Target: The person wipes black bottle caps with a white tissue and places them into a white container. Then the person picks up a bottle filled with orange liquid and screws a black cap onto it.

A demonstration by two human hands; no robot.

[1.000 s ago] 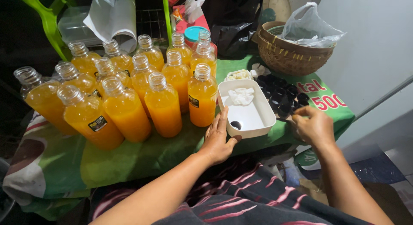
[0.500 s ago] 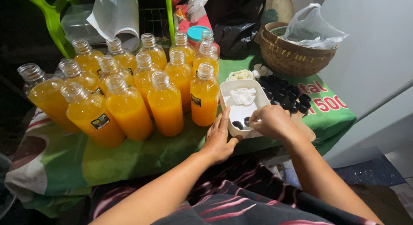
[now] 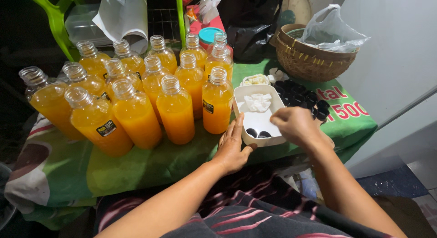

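My left hand (image 3: 232, 149) lies flat on the green cloth, fingers along the left side of a white rectangular tray (image 3: 240, 90), thumb at its near corner. The tray holds a crumpled white tissue (image 3: 258, 102) and two black bottle caps (image 3: 251, 132) at its near end. My right hand (image 3: 298, 126) hovers over the tray's right half with its fingertips pinched together; anything between them is hidden. A pile of black caps (image 3: 302, 96) lies just right of the tray. Several uncapped bottles of orange juice (image 3: 217, 103) stand left of it.
A woven basket (image 3: 309, 60) with a clear plastic bag (image 3: 332, 30) in it sits at the back right. A black bag (image 3: 252, 24) and a teal lid (image 3: 210, 35) are behind the bottles. The green cloth (image 3: 150, 167) drapes over the table's near edge.
My right hand came from the cap pile at the right to over the tray. The tray went from one black cap to two. My left hand stayed beside the tray.
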